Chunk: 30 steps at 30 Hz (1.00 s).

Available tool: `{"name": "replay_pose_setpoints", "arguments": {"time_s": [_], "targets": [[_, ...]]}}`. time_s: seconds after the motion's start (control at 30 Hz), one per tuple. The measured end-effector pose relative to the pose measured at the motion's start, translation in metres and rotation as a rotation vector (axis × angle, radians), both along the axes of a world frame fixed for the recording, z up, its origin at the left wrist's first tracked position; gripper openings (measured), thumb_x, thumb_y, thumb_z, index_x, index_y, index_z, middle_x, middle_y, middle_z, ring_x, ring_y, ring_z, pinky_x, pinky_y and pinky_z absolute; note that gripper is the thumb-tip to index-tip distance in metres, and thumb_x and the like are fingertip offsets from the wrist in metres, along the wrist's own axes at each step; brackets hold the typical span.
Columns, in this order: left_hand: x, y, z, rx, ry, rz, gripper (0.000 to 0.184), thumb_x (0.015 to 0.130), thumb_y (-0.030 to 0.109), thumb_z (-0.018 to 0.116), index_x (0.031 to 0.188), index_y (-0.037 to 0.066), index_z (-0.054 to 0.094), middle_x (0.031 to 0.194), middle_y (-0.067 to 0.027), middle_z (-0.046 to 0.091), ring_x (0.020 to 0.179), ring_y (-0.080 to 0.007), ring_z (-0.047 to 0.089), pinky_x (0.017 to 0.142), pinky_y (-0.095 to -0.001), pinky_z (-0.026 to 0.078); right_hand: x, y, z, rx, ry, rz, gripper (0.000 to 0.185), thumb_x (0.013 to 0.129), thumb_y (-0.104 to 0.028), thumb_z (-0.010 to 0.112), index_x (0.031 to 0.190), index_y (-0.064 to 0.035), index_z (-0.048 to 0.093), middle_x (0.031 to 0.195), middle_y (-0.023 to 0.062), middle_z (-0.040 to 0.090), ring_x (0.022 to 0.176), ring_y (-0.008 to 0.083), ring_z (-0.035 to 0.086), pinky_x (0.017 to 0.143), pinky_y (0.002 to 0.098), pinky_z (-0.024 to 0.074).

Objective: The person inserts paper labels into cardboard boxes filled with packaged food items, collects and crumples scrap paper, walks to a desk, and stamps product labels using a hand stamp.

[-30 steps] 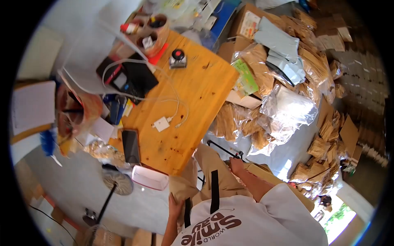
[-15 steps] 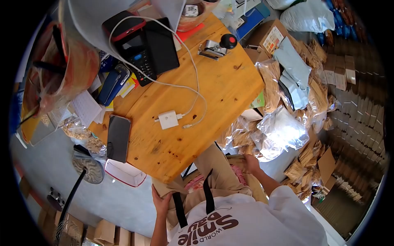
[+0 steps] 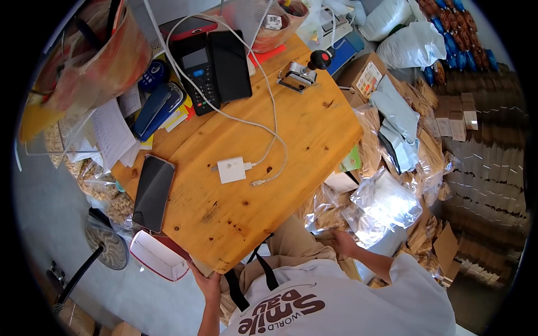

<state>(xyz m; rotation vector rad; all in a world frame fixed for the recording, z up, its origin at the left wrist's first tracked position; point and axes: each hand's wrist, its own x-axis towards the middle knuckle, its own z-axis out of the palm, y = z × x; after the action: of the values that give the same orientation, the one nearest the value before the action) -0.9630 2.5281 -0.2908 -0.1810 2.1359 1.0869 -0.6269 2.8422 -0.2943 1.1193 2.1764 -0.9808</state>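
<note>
My left hand (image 3: 208, 283) is by the near corner of the wooden table (image 3: 302, 140), beside my left knee. Its fingertips are hidden close to the table edge. My right hand (image 3: 343, 243) rests at the outer side of my right leg, and its fingers are partly hidden against the beige trousers (image 3: 294, 241). Near the left table edge lies a dark phone (image 3: 153, 193). A white charger plug (image 3: 231, 169) with a white cable (image 3: 227, 115) lies at the table's middle, touched by neither hand.
A card terminal (image 3: 197, 75), a blue stapler (image 3: 159, 111) and a metal clamp-like tool with a black knob (image 3: 300, 75) are on the table. Plastic-bagged goods (image 3: 386, 199) crowd the right side. A white box with red edges (image 3: 161, 255) and a fan-like round base (image 3: 106, 246) stand lower left.
The view has shifted, so the table's near corner sits lower and closer to my body. My left hand has come up beside that corner. The pink patterned cloth by my legs no longer shows.
</note>
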Motion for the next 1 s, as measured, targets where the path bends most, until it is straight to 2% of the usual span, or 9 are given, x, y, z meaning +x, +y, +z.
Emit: {"name": "replay_pose_setpoints", "arguments": {"time_s": [0.37,0.5,0.6,0.67,0.73,0.83,0.93,0.97,1.0], "targets": [[0.037,0.004,-0.038,0.137,0.345,-0.094,0.099,0.065,0.012,0.072,0.139,-0.002,0.009,0.141,-0.0179,0.022,0.130,-0.0278,0.023,0.106,-0.0340,0.018,-0.023,-0.007,0.023,0.024,0.046,-0.013,0.020,0.073,-0.014,0.060,0.086,0.0015,0.057,0.077,0.0233,0.058,0.078,0.0398,0.056,0.068,0.0433,0.0445],[0.048,-0.007,-0.043,0.151,0.408,-0.071,0.098,0.063,0.011,0.073,0.139,0.000,0.012,0.141,-0.0181,0.023,0.129,-0.0286,0.025,0.106,-0.0344,0.019,-0.017,0.013,0.026,-0.084,0.143,0.162,0.035,0.084,-0.031,0.053,0.102,-0.0004,0.054,0.099,0.0183,0.058,0.093,0.0318,0.056,0.074,0.0401,0.0462],[0.049,-0.009,-0.045,0.186,0.416,-0.068,0.096,0.063,0.012,0.073,0.139,0.000,0.014,0.140,-0.0186,0.025,0.127,-0.0291,0.027,0.105,-0.0343,0.020,0.009,0.083,-0.081,-0.869,0.221,-0.601,0.048,0.089,-0.045,0.044,0.120,-0.0080,0.045,0.110,0.0071,0.051,0.098,0.0205,0.050,0.082,0.0337,0.0451],[0.055,-0.012,-0.046,0.184,0.435,-0.052,0.095,0.064,0.012,0.073,0.138,0.000,0.016,0.138,-0.0192,0.027,0.125,-0.0289,0.030,0.104,-0.0338,0.022,0.001,0.112,-0.105,-0.374,0.548,-0.865,0.044,0.087,-0.038,0.051,0.119,-0.0095,0.044,0.108,0.0074,0.048,0.095,0.0199,0.049,0.083,0.0350,0.0451],[0.057,-0.009,-0.045,0.219,0.424,-0.020,0.094,0.063,0.012,0.073,0.138,0.000,0.017,0.137,-0.0195,0.029,0.124,-0.0288,0.032,0.103,-0.0337,0.023,0.011,0.155,-0.166,-0.275,0.598,-1.395,0.046,0.083,-0.033,0.058,0.118,-0.0083,0.044,0.111,0.0094,0.047,0.097,0.0204,0.048,0.080,0.0401,0.0461],[0.061,-0.006,-0.045,0.235,0.412,0.022,0.094,0.063,0.013,0.073,0.138,-0.001,0.018,0.135,-0.0201,0.032,0.122,-0.0284,0.034,0.102,-0.0333,0.026,0.008,0.200,-0.207,-0.135,0.528,-1.628,0.048,0.078,-0.028,0.065,0.116,-0.0070,0.045,0.110,0.0094,0.049,0.096,0.0221,0.049,0.075,0.0442,0.0472],[0.061,-0.001,-0.040,0.181,0.451,0.004,0.094,0.062,0.013,0.073,0.137,-0.002,0.019,0.134,-0.0204,0.034,0.121,-0.0282,0.036,0.101,-0.0330,0.027,0.028,0.243,-0.287,0.228,0.572,-1.380,0.047,0.078,-0.025,0.066,0.116,-0.0073,0.045,0.108,0.0091,0.051,0.093,0.0231,0.051,0.071,0.0430,0.0484],[0.060,0.002,-0.038,0.142,0.474,-0.021,0.094,0.061,0.013,0.073,0.137,-0.002,0.019,0.133,-0.0206,0.034,0.121,-0.0283,0.036,0.101,-0.0329,0.027,-0.008,0.216,-0.203,0.106,0.550,-1.615,0.041,0.077,-0.020,0.067,0.112,-0.0082,0.049,0.104,0.0068,0.055,0.088,0.0214,0.054,0.067,0.0388,0.0491],[0.059,0.004,-0.038,0.140,0.486,-0.020,0.094,0.061,0.013,0.073,0.137,-0.002,0.019,0.133,-0.0206,0.034,0.121,-0.0283,0.036,0.101,-0.0329,0.027,-0.013,0.219,-0.205,0.095,0.558,-1.615,0.041,0.077,-0.020,0.067,0.112,-0.0082,0.049,0.104,0.0068,0.055,0.088,0.0214,0.054,0.067,0.0388,0.0491]]}}
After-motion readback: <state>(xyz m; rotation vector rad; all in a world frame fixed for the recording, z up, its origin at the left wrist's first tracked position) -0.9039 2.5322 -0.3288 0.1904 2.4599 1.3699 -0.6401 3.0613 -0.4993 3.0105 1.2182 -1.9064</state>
